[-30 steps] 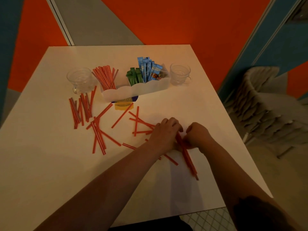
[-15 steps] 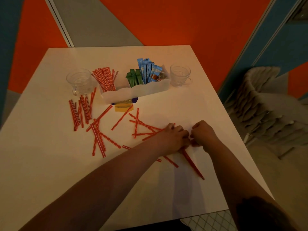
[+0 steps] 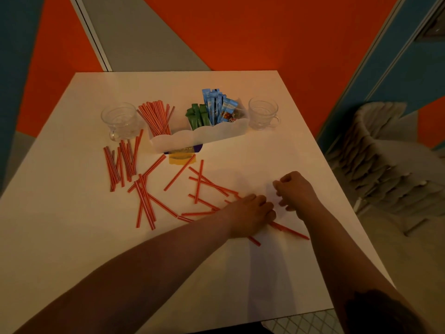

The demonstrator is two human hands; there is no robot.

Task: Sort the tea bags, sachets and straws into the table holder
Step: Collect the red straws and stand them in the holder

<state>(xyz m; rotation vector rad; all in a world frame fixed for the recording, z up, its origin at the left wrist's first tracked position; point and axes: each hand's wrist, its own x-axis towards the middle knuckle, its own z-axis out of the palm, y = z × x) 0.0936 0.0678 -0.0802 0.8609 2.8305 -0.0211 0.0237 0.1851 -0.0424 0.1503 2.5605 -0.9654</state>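
A white scalloped table holder [image 3: 216, 135] stands at the back of the white table [image 3: 72, 249]. It holds red striped straws [image 3: 156, 116] at its left, green sachets [image 3: 196, 116] and blue sachets [image 3: 214, 104] further right. A yellow and purple tea bag [image 3: 180, 157] lies flat right in front of it. Several loose straws [image 3: 144, 201] are scattered over the table's left and middle. My left hand [image 3: 250, 213] lies knuckles up, fingers curled over a few straws [image 3: 289, 231] that stick out to its right. My right hand [image 3: 296, 191] is just right of it, fingers curled, nothing visible in it.
A glass cup [image 3: 119, 121] stands left of the holder, with a bunch of straws [image 3: 120, 165] lying in front of it. Another glass cup [image 3: 262, 113] stands to the holder's right. A grey chair [image 3: 385, 153] is past the table's right edge.
My right hand has let go of the straw bundle and drawn up and to the right. The bundle now lies flatter, under my left hand, which has shifted slightly right.
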